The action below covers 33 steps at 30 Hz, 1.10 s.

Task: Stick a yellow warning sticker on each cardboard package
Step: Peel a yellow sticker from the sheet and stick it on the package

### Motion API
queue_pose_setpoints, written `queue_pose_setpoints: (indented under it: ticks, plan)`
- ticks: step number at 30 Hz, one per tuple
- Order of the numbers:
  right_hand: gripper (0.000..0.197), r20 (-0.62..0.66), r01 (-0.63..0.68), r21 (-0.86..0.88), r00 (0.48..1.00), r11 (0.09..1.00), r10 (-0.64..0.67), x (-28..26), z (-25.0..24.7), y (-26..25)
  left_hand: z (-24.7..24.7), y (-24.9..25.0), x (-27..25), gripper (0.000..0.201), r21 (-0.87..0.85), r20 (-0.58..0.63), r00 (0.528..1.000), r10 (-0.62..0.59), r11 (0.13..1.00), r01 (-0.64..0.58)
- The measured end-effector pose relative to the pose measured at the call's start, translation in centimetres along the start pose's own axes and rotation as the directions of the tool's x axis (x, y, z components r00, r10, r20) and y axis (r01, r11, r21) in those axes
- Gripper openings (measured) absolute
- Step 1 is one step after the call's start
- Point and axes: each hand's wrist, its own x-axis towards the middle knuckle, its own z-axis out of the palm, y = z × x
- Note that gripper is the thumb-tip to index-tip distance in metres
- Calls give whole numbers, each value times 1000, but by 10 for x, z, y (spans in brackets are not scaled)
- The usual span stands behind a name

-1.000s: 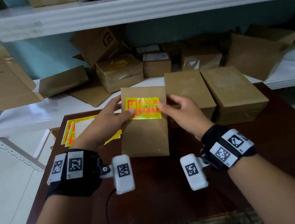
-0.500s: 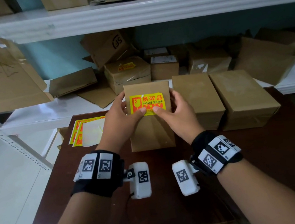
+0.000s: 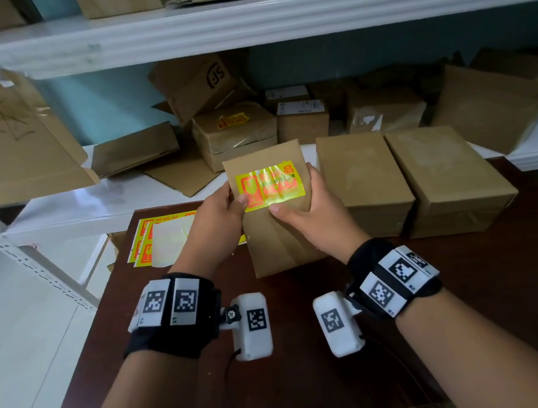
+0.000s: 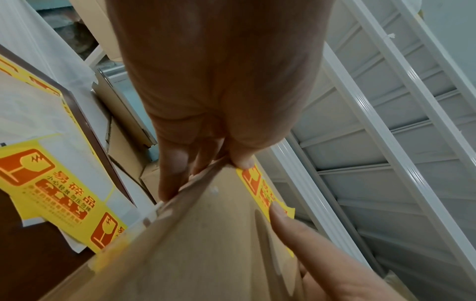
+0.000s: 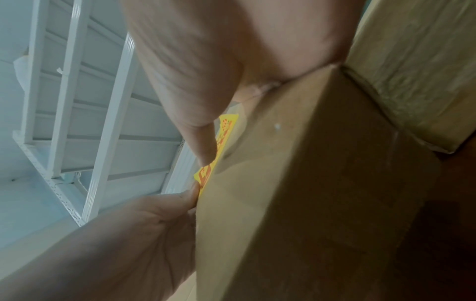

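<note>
Cardboard package [image 3: 278,233], yellow sticker [image 3: 270,186], both hands.

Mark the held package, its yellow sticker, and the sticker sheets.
held package [image 3: 276,244]: head view, bare front below sticker.
yellow sticker [image 3: 270,186]: head view, its middle.
sticker sheets [image 3: 142,246]: head view, left yellow edge.

Brown cardboard package [image 3: 275,234], sticker [image 3: 270,186] yellow with orange-red glass icon and text. Sticker sheets [image 3: 148,241] yellow/orange, white backing. Counter [image 3: 481,295] dark reddish-brown. Shelf [image 3: 235,25] white, wall teal. Wristbands [image 3: 171,307] black with black-white square markers.
</note>
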Motion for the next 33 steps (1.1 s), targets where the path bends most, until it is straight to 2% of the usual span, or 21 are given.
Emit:
queue_pose_setpoints:
  ticks: [2, 5, 7, 12, 17, 20, 23, 26, 28, 30, 33]
  plan:
    - [108, 14, -9, 25, 1000, 1000, 9, 0, -2, 0, -1, 0, 1, 40, -35, 12, 1000, -12, 999, 12]
    - [85, -38, -10, 37, 999, 999, 12, 0, -1, -1, -1, 5, -1, 42, -49, 16, 1000, -5, 999, 6]
    - [91, -102, -24, 11, 994, 1000, 25, -1, 1, -1, 1, 8, -3, 41, -49, 25, 1000, 9, 999, -8]
    - [123, -196, -77, -130, 979, 988, 50, -4, 5, -5, 9, 14, -8, 43, -25, -1, 999, 39, 999, -39]
    - [123, -226, -102, -207, 973, 973, 54, -7, 3, -7, 13, 16, -13, 52, 5, -33, 997, 69, 998, -69]
    - [104, -217, -108, -177, 974, 978, 68, -5, 1, -7, 13, 16, -14, 58, 22, -37, 996, 75, 997, -75]
    - [77, -173, -82, -143, 983, 986, 56, -4, 1, -6, 9, 16, -12, 50, 36, -50, 995, 82, 996, -80]
    - [50, -125, -41, -148, 992, 988, 23, -2, -2, -4, 3, 14, -11, 44, -11, -49, 998, 36, 999, -37]
    - [41, -92, -24, -161, 996, 987, 9, 0, -5, -1, 1, 11, -11, 40, -47, -48, 999, 14, 999, -17]
    - [51, -71, -18, -160, 997, 987, 7, 2, -6, 2, -1, 10, -12, 38, -62, -54, 999, 4, 998, -8]
    - [80, -60, -19, -161, 998, 987, 10, 4, -4, 4, -1, 9, -12, 41, -57, -61, 998, -16, 998, 13]
